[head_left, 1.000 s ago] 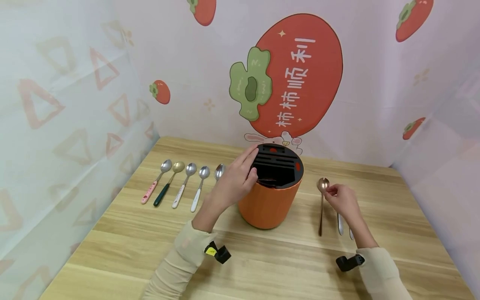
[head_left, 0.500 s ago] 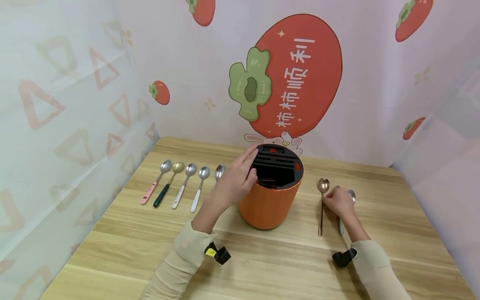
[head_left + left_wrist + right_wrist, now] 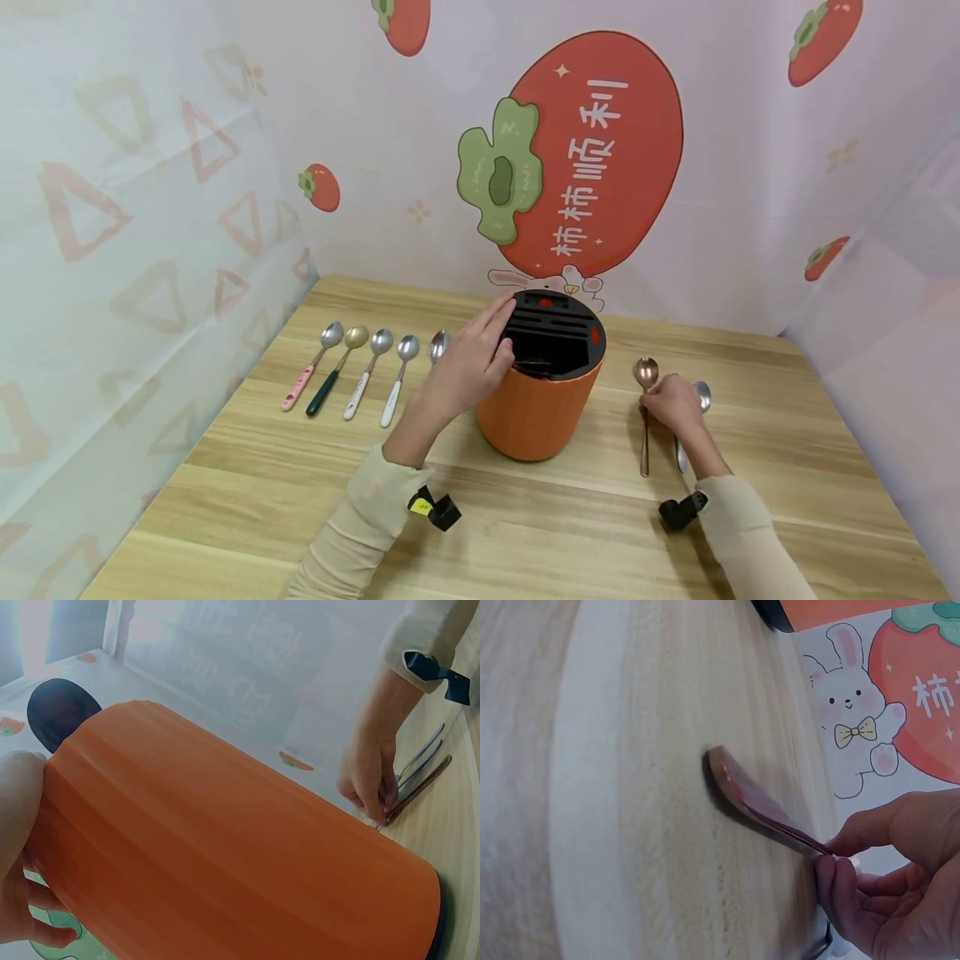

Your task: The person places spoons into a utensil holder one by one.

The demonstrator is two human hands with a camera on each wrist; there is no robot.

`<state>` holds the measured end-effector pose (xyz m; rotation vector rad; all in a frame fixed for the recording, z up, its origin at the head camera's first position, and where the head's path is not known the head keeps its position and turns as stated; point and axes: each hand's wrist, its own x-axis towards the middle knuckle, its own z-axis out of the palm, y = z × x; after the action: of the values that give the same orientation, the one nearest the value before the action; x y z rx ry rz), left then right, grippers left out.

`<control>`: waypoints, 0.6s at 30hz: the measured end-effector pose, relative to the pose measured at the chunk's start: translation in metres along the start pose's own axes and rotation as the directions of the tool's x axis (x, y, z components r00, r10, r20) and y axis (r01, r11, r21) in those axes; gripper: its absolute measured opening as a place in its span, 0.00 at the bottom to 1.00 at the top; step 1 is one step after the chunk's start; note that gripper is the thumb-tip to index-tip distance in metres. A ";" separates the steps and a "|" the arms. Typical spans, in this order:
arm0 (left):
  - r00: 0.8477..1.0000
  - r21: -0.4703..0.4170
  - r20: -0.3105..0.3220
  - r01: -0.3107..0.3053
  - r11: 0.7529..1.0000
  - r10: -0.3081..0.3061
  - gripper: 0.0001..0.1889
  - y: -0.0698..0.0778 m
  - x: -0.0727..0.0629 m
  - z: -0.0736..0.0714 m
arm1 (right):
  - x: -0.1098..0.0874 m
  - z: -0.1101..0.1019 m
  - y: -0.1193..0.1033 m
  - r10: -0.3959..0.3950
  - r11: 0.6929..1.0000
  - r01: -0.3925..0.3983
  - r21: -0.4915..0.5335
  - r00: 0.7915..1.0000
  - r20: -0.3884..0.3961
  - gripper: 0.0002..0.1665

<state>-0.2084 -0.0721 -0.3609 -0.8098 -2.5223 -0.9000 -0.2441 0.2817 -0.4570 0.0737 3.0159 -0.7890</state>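
An orange utensil holder point(image 3: 536, 417) with a black slotted top point(image 3: 555, 321) stands upright mid-table. My left hand point(image 3: 472, 358) rests on its left rim, fingers laid along the edge and thumb over the near side. To the right lies a copper spoon point(image 3: 645, 450), its bowl pointing to the back wall. My right hand point(image 3: 671, 404) pinches its handle just below the bowl between thumb and fingertips. In the right wrist view the copper handle point(image 3: 754, 810) runs from the fingertips out over the wood. Beside it lies a silver spoon point(image 3: 702, 396), partly hidden by the right hand.
A row of several spoons lies left of the holder, including one with a pink handle point(image 3: 297, 387) and one with a dark green handle point(image 3: 322, 393). My left forearm crosses in front of the row's right end. Printed cloth walls point(image 3: 390, 108) enclose the wooden table point(image 3: 555, 533).
My right hand has shifted left and slightly down along the copper spoon, uncovering the bowl of a silver spoon behind it. The left hand and holder stay in place.
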 end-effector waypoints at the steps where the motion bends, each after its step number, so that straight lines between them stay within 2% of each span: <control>1: 1.000 0.000 -0.002 -0.004 1.000 0.004 0.32 0.000 0.000 0.000 | 0.000 0.000 0.001 0.004 1.000 -0.004 0.004 1.000 0.004 0.23; 12: 1.000 0.004 -0.005 -0.010 1.000 0.010 0.32 0.000 0.000 0.000 | 0.002 -0.002 0.003 0.013 0.994 -0.017 0.105 0.999 0.042 0.22; 18: 1.000 0.005 0.004 -0.001 1.000 0.001 0.32 0.000 0.000 0.000 | -0.003 -0.011 -0.008 0.024 0.991 -0.026 0.134 1.000 0.010 0.12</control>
<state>-0.2084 -0.0722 -0.3607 -0.8113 -2.5264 -0.8926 -0.2417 0.2798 -0.4430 0.1101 2.9442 -0.9864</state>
